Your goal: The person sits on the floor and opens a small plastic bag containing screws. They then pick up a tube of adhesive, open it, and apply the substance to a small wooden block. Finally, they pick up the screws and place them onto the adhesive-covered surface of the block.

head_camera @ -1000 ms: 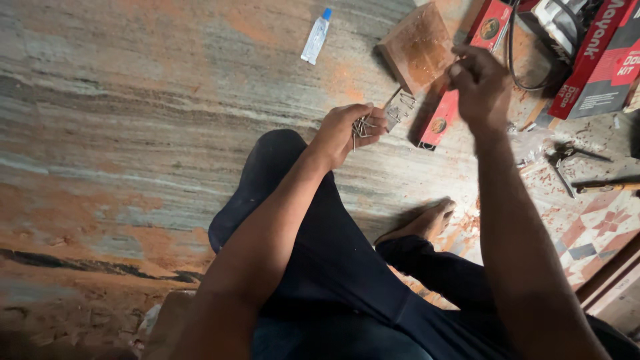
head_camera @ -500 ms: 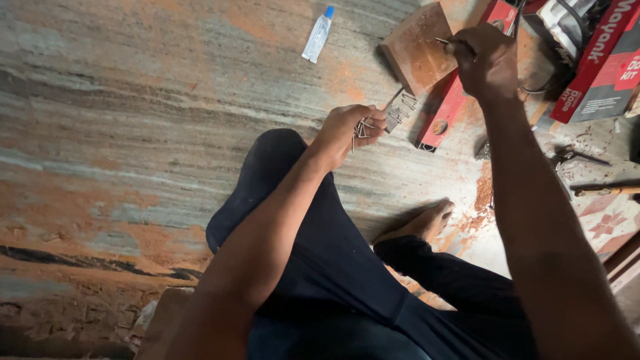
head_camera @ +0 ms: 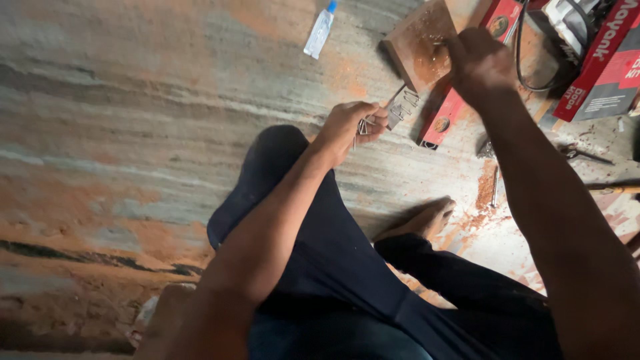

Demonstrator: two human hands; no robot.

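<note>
Nearest to us we see dark trousers (head_camera: 347,280) and a bare foot (head_camera: 427,220) resting on a worn stone floor (head_camera: 133,133), streaked grey and rust-orange, with reddish sawdust (head_camera: 485,190) scattered beside the foot. Above the knee our left hand (head_camera: 350,123) has its grip closed on a small bundle of thin metal nails (head_camera: 364,125), held just over the floor. A clear packet of fasteners (head_camera: 402,105) lies just beside that hand. Further out our right hand (head_camera: 481,61) is curled at the edge of a square wooden block (head_camera: 417,43); we cannot tell what its grip pinches, if anything. A long red box (head_camera: 460,100) lies under that wrist. Beyond, to the right, sit a larger red carton (head_camera: 603,67) and a black cable (head_camera: 527,67). A small white tube with a blue cap (head_camera: 319,30) lies alone on the floor at the far left.
</note>
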